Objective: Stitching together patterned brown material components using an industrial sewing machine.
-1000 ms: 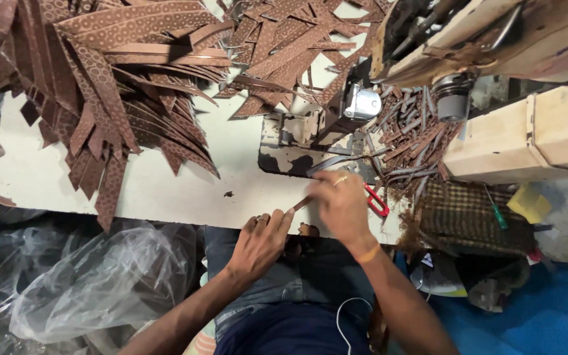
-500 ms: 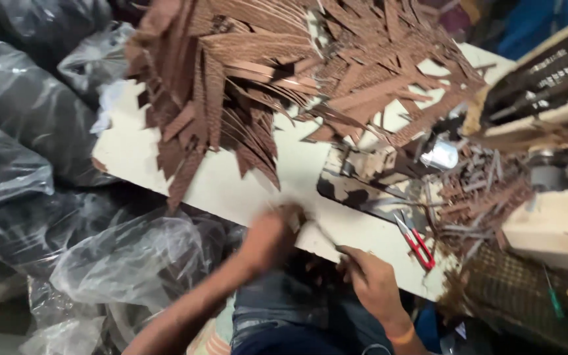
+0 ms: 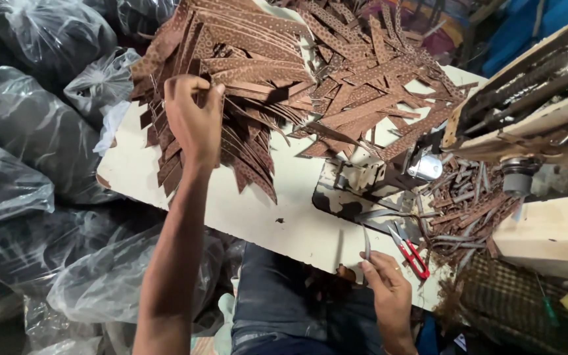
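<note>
- Left hand (image 3: 193, 118) is lying on the pile of brown perforated strips (image 3: 244, 85) at far-left of the white table (image 3: 264, 210); fingers curled round a few strips
- Right hand (image 3: 386, 289) is pinching a thin metal tool (image 3: 367, 244) at table's near edge, w/ red-handled scissors (image 3: 410, 253) just beside

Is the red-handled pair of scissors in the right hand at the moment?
No, the red-handled scissors lie on the white table beside the right hand, which pinches a thin strip instead.
</note>
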